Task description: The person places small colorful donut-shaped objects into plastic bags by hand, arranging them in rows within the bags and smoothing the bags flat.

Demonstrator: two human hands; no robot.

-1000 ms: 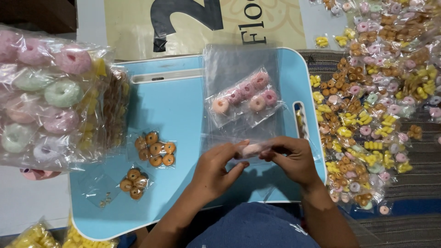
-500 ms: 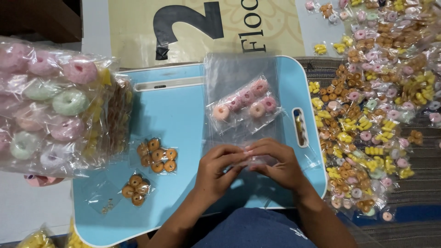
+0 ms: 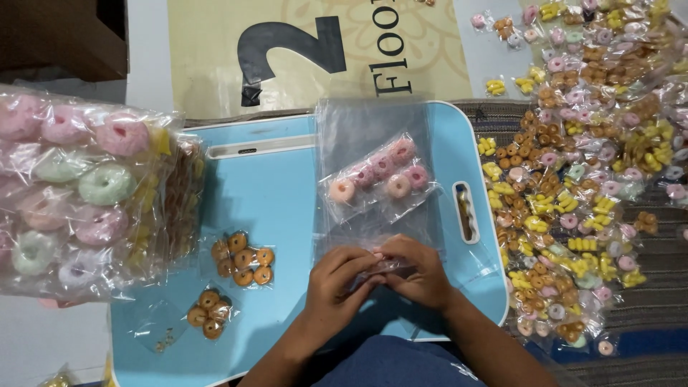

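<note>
Packet (image 3: 378, 264) pinched between left hand (image 3: 337, 287) and right hand (image 3: 423, 276)

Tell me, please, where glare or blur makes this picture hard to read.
Head view: light is even; glare whitens the clear bags at left; both hands look slightly soft, and they hide the small packet between the fingers.

A pale floor (image 3: 64, 351) shows at the left. A beige printed mat (image 3: 287, 50) lies ahead, with a dark striped rug (image 3: 645, 337) at the right.
</note>
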